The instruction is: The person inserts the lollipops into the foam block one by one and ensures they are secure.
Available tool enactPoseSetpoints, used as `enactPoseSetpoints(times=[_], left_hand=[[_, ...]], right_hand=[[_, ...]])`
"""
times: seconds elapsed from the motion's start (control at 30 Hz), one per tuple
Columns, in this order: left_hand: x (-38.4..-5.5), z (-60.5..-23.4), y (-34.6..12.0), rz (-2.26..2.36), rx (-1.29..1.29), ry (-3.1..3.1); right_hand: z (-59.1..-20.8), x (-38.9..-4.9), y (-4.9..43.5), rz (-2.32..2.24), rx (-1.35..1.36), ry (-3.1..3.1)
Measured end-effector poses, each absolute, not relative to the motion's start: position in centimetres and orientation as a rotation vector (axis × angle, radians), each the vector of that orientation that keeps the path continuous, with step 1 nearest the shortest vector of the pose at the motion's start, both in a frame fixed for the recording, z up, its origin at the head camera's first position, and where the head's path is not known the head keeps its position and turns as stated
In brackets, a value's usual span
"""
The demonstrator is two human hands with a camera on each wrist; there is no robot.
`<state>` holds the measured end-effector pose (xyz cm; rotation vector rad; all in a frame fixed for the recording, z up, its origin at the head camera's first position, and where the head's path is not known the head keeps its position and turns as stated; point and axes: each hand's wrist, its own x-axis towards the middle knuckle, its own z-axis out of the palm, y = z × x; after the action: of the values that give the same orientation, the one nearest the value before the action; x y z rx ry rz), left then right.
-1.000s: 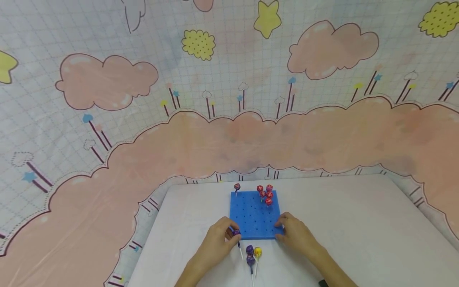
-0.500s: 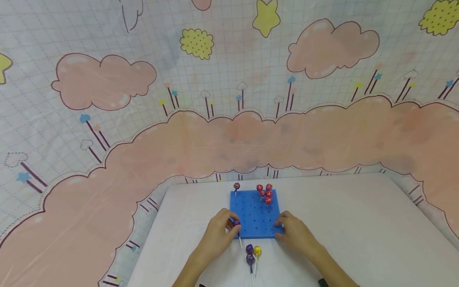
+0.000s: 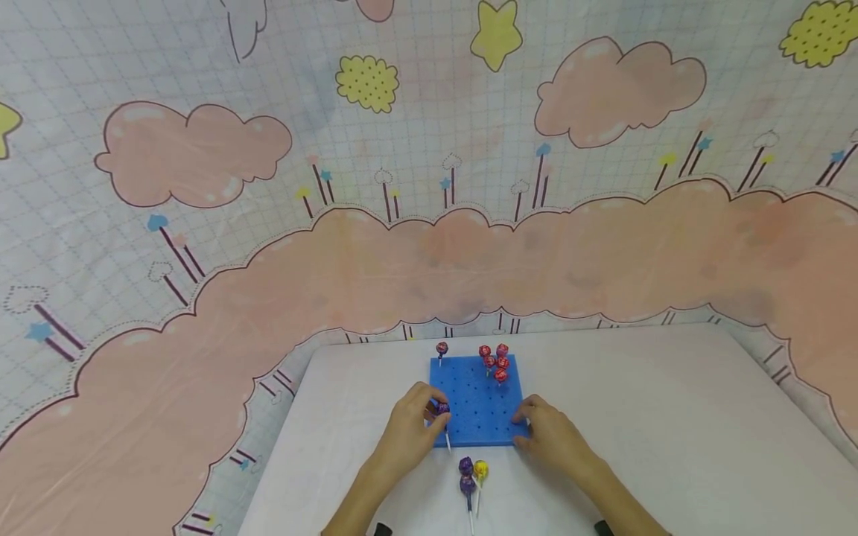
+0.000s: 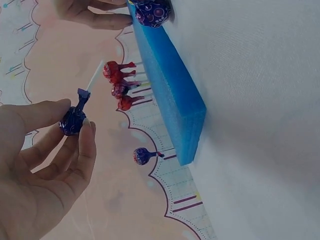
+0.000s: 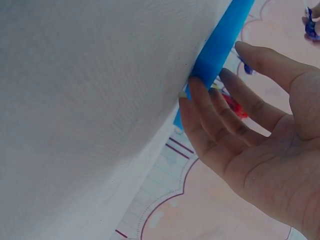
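Note:
My left hand [image 3: 409, 426] pinches a purple-wrapped lollipop [image 4: 73, 121] by its head, between thumb and fingertips. Its bare white stick [image 4: 94, 75] points down, apart from the blue foam board [image 3: 477, 411] in the left wrist view. In the head view it overlaps the board's near left corner. Rows of small holes cover the board. At the board's right edge rests my right hand [image 3: 553, 435], its fingers [image 5: 206, 107] extended along the side. Several red lollipops [image 3: 501, 363] stand at the back right of the board, and one purple lollipop [image 3: 442, 348] at the back left corner.
In front of the board, two purple lollipops [image 3: 466, 485] and a yellow lollipop [image 3: 481, 470] lie on the white table [image 3: 637, 402]. A patterned cloth [image 3: 402, 268] hangs behind the table.
My left hand has moved forward with the purple lollipop, from in front of the board's near left corner to over it. The right hand stays at the right edge.

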<state>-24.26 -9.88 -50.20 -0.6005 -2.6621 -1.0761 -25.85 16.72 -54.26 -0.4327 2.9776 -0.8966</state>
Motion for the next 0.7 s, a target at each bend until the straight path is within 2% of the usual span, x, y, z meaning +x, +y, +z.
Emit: enactPoseSetpoints(times=[0.7], left_hand=[[-26.2, -51.2, -9.8, -0.876, -0.566, -2.576]], right_hand=[[-54.6, -25.8, 16.7, -0.911, -0.445, 2.985]])
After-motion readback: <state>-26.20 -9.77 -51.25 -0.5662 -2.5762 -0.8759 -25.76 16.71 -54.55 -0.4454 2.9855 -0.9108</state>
